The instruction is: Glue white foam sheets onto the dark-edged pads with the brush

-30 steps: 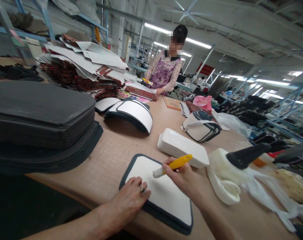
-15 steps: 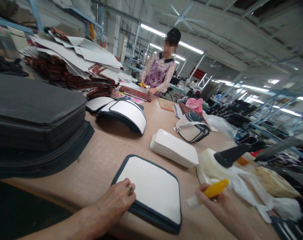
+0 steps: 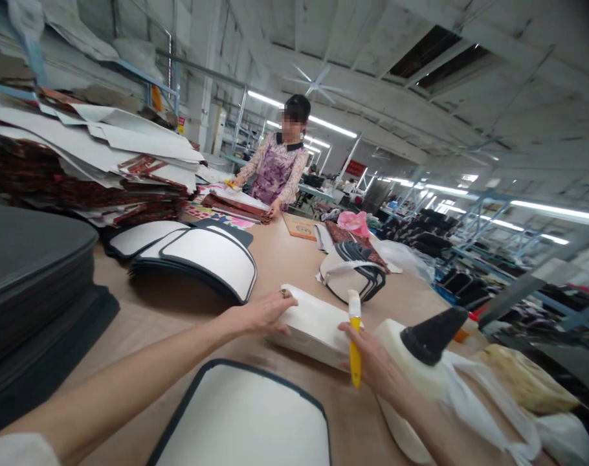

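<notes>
My left hand (image 3: 268, 312) grips the left end of a stack of white panels (image 3: 318, 321), thumb and fingers around its edge. At the stack's right end, my right hand (image 3: 377, 359) holds a yellow-handled paintbrush (image 3: 355, 362) with its bristles up. Fingers of that hand also touch the stack. Closer to me lies a white panel with a dark border (image 3: 250, 414), on top of similar pieces in the earlier view; its near end is cut off by the frame.
A pale container with a black cone (image 3: 433, 336) stands right of my right hand. Dark sheets (image 3: 32, 259) are piled at left. Curved white panels (image 3: 210, 255) and a bundle of bordered pieces (image 3: 353, 272) lie farther back. Across the table (image 3: 270, 259) stands a person (image 3: 277, 168).
My left hand has left the bordered panel and reached forward to the white stack. My right hand has moved to the stack's other end, turning the brush upright. The view has shifted.
</notes>
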Action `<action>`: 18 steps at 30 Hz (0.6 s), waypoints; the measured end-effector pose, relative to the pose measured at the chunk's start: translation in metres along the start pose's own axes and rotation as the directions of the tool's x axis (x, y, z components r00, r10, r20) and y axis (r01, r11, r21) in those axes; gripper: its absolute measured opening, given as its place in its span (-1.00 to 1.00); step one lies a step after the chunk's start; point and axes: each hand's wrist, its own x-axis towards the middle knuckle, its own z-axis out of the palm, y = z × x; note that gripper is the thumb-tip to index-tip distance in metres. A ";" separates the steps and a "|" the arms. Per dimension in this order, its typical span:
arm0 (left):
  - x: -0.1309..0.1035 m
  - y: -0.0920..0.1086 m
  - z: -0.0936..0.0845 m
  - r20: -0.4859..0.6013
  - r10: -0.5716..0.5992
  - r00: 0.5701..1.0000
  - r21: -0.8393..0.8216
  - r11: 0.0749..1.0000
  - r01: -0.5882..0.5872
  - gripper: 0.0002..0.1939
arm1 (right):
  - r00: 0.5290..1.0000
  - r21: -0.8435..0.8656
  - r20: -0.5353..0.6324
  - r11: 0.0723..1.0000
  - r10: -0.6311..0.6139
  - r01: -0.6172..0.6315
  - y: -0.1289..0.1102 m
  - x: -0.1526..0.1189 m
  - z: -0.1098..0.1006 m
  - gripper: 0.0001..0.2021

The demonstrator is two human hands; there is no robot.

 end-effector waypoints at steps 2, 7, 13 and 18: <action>0.011 -0.011 0.010 0.028 0.004 1.000 -0.008 1.000 -0.004 -0.47 | 1.000 0.008 0.029 1.000 0.003 -0.004 0.010 0.005 0.003 -0.48; 0.023 -0.027 0.008 0.110 0.029 0.993 -0.042 0.999 -0.025 -0.56 | 0.994 0.086 0.103 0.996 0.030 -0.039 0.026 0.011 -0.005 -0.51; 0.033 -0.032 -0.005 0.185 0.061 0.981 -0.077 0.996 -0.048 -0.69 | 0.989 0.219 0.149 0.975 0.007 -0.040 0.033 0.010 -0.019 -0.72; 0.035 -0.028 -0.012 0.199 0.073 0.977 -0.090 0.994 -0.056 -0.85 | 0.990 0.214 0.144 0.976 -0.003 -0.028 0.033 0.011 -0.019 -0.65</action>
